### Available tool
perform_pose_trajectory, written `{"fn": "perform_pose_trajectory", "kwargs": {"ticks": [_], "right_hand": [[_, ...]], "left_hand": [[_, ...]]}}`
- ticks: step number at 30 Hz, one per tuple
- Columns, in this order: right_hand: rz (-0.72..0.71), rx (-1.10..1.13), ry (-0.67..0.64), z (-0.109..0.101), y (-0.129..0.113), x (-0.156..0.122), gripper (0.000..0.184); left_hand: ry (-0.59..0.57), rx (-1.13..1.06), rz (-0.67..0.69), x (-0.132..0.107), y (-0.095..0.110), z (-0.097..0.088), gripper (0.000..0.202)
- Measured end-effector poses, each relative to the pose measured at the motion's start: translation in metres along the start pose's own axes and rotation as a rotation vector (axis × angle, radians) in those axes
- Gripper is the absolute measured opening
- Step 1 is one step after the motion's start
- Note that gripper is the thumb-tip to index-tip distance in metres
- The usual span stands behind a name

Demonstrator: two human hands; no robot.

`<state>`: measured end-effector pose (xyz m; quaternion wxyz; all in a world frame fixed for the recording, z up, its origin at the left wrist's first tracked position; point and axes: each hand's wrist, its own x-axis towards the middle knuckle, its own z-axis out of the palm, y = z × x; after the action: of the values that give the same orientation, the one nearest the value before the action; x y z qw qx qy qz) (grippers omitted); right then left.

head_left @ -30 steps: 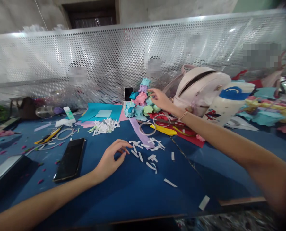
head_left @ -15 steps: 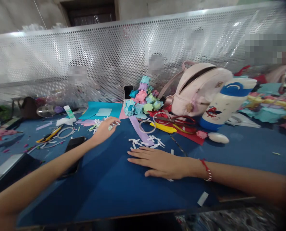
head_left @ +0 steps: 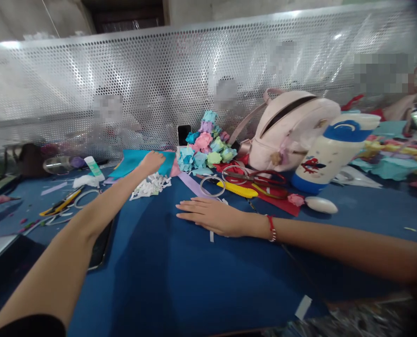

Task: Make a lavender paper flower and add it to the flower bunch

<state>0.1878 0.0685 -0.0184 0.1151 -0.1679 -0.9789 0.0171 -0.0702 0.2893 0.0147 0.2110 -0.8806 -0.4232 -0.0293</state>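
My left hand (head_left: 152,163) reaches over the blue paper sheets (head_left: 129,164) at the back of the table, fingers curled in. Whatever they hold, if anything, is hidden. Just in front of it lies a pile of white paper scraps (head_left: 150,186). My right hand (head_left: 215,216) lies flat, palm down, on the table with its fingers stretched out to the left. A lilac paper strip (head_left: 190,184) runs beyond its fingertips. One white scrap (head_left: 211,236) shows below the right hand.
Beyond my right hand lie a silver ring (head_left: 212,186), a yellow cutter (head_left: 241,189) and scissors (head_left: 260,179). Crumpled paper flowers (head_left: 204,142), a pink backpack (head_left: 285,131) and a bottle (head_left: 320,159) stand behind. A dark phone (head_left: 101,248) is partly under my left forearm.
My left hand has moved back from the scraps onto the blue paper and closed. My right hand has slid left and away from me; the scraps by it no longer show, and the left pile looks larger.
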Motion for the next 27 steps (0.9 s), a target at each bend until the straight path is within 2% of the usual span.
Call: {"fn": "perform_pose_trajectory", "kwargs": {"ticks": [6, 12, 17, 27], "right_hand": [[-0.08, 0.055, 0.046, 0.005, 0.002, 0.003, 0.049], [-0.028, 0.193, 0.115, 0.007, 0.002, 0.004, 0.041], [-0.036, 0.243, 0.127, 0.006, 0.003, 0.005, 0.039], [-0.04, 0.253, 0.145, 0.005, 0.004, 0.004, 0.036]], "left_hand": [[-0.094, 0.067, -0.056, 0.045, -0.029, 0.008, 0.032], [-0.181, 0.057, -0.069, 0.068, -0.046, 0.019, 0.05], [-0.172, 0.048, -0.078, 0.079, -0.046, 0.028, 0.054], [-0.105, 0.06, -0.182, 0.077, -0.037, 0.034, 0.025]]}}
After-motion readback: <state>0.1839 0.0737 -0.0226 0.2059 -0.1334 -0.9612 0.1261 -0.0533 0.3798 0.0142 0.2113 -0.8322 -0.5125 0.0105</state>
